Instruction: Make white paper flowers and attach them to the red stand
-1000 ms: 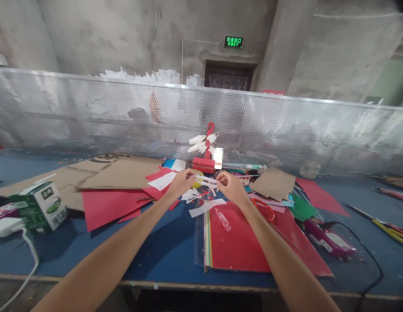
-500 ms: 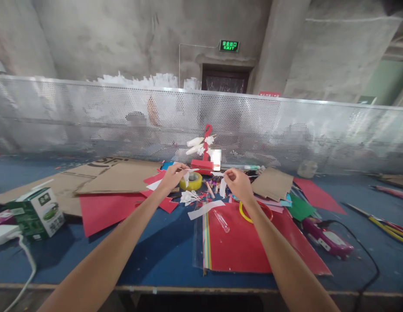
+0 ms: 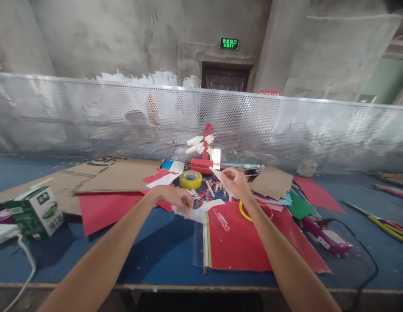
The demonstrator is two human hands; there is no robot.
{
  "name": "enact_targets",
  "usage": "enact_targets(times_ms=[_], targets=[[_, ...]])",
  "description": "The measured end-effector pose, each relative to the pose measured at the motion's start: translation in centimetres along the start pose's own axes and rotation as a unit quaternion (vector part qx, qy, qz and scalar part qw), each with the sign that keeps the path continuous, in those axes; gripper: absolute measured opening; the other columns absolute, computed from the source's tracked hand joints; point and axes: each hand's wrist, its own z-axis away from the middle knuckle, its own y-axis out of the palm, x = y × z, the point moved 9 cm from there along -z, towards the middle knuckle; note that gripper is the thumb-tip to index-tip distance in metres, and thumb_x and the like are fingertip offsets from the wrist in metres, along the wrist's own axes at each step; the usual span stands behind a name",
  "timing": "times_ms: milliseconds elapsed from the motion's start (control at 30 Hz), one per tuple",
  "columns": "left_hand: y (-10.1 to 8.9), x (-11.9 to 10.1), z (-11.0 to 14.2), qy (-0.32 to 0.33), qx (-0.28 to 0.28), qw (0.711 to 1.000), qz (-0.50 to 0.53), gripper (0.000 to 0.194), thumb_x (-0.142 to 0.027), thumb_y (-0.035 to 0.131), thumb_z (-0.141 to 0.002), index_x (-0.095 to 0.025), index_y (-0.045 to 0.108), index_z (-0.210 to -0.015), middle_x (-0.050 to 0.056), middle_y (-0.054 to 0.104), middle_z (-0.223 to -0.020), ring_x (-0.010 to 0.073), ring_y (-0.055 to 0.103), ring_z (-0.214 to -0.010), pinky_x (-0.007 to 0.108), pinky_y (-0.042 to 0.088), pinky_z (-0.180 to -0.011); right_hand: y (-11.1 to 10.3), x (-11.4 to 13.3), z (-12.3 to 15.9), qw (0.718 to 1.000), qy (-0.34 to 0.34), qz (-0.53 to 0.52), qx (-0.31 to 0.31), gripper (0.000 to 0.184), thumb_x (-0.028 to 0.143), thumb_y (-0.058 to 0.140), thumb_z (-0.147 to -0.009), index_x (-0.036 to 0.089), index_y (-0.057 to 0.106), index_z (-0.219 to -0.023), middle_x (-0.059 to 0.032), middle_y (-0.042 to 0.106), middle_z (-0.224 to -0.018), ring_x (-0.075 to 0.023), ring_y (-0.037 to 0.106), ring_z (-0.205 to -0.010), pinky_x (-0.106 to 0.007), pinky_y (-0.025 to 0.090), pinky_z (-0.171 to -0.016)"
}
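- White paper strip [image 3: 220, 177]: centre of frame, pinched at its lower end by the right hand [image 3: 235, 184]; thumb and fingers are closed on it and the free tip points up-left in the air.
- Left hand [image 3: 173, 198], lower and left of it: fingers curled down onto a white paper scrap [image 3: 196, 213] lying on the blue table [image 3: 162, 251]. Looks like pressing or pinching; can't tell which.
- Risk, left side: green box [image 3: 35, 212] and a white cable [image 3: 24, 260] sit near the table's front edge. A forearm sweep could knock them off.
- Risk, centre: the strip is thin and held at one end only, so a tug or twist could tear or crease it. Small white cut pieces [image 3: 196, 195] lie loose between the hands and scatter easily.
- Risk, right: glue gun [image 3: 325, 236] with black cord lies just right of the red sheets [image 3: 240, 242]; possible snag, and scorched paper if it is hot.
- Writing: green sign [image 3: 229, 43], top centre, reads "EXIT" under Chinese characters I can't make out. Box print too small to read.
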Motion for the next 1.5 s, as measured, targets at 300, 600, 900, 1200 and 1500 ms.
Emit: enact_targets(times_ms=[300,600,900,1200,1500], targets=[[1.9,1.7,0.6,-0.088,0.082,0.992,-0.029,0.022,-0.027,0.085,-0.049,-0.024,0.071,-0.067,0.003,0.066,-0.057,0.0193,0.058,-0.04,0.027,0.04,-0.036,1.2,-0.7,0.3,0.994,0.056,-0.088,0.043,0.028,0.044,0.061,-0.08,0.018,0.063,-0.087,-0.0029,0.066,-0.074,-0.0109,0.053,-0.044,-0.025,0.044,-0.044],[2.5,2.3,0.8,-0.121,0.171,0.954,-0.214,0.03,-0.04,0.073,-0.066,-0.022,0.067,-0.09,0.002,0.067,-0.078,0.0147,0.062,-0.058,0.022,0.042,-0.05,1.8,-0.1,0.8,0.993,0.06,-0.072,0.075,0.029,0.045,0.061,-0.08,0.017,0.064,-0.088,-0.0034,0.068,-0.079,-0.0089,0.051,-0.045,-0.021,0.045,-0.04],[1.3,0.6,1.1,-0.058,0.149,0.958,-0.24,0.034,-0.039,0.072,-0.069,-0.023,0.068,-0.099,0.004,0.068,-0.094,0.0184,0.061,-0.082,0.025,0.045,-0.067,3.9,0.0,1.4,0.984,0.054,-0.069,0.155,0.027,0.043,0.062,-0.079,0.016,0.064,-0.085,-0.0041,0.069,-0.078,-0.0089,0.051,-0.046,-0.018,0.04,-0.034],[0.4,2.2,0.8,-0.107,0.119,0.953,-0.256,0.026,-0.026,0.065,-0.066,-0.024,0.068,-0.091,0.003,0.066,-0.089,0.0152,0.058,-0.066,0.023,0.043,-0.054,4.3,-0.1,1.5,0.982,0.047,-0.075,0.166,0.025,0.041,0.063,-0.079,0.017,0.064,-0.085,-0.0043,0.068,-0.076,-0.0102,0.052,-0.051,-0.017,0.04,-0.035],[0.6,2.3,1.0,-0.113,0.114,0.953,-0.258,0.023,-0.026,0.062,-0.07,-0.022,0.066,-0.092,0.004,0.066,-0.088,0.0152,0.061,-0.063,0.024,0.043,-0.053,4.5,0.1,1.7,0.982,0.053,-0.05,0.172,0.027,0.042,0.063,-0.079,0.016,0.065,-0.087,-0.0034,0.066,-0.074,-0.0085,0.049,-0.046,-0.019,0.041,-0.036]])
